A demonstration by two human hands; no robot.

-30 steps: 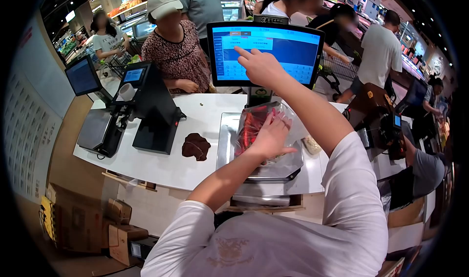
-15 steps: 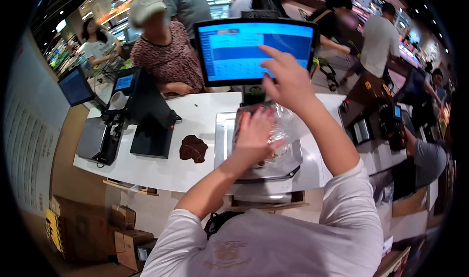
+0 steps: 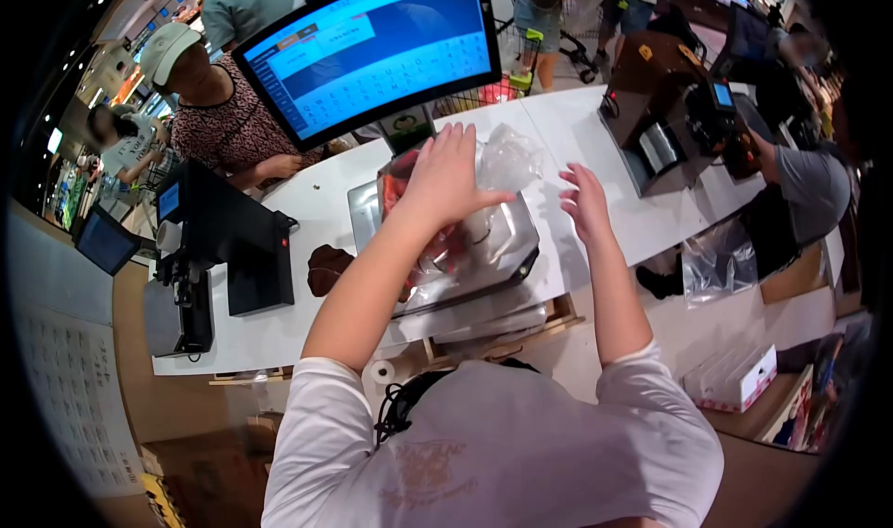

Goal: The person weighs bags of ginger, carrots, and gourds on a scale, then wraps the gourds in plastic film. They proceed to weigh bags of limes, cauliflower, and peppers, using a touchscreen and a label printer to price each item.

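My left hand (image 3: 449,179) lies over a clear plastic bag (image 3: 498,235) with red contents, its fingers stretched out and the thumb pointing right. The bag sits on a metal scale plate (image 3: 523,213) on the white counter. To the right of the scale my right hand (image 3: 584,200) hovers above the counter, fingers apart and nothing in it. Behind the bag stands a lit blue touchscreen (image 3: 372,53) on a post. Whether my left hand presses on the bag or only rests there cannot be made out.
A dark brown cloth (image 3: 327,269) lies left of the scale. Further left stands a black machine (image 3: 251,249). A brown device (image 3: 656,109) stands at the right. A person in a cap (image 3: 223,109) is across the counter; another person (image 3: 809,188) is at far right.
My right hand has left the touchscreen and come down to the right of the scale. My left hand remains over the bag. The view has turned, so the screen appears tilted and further left.
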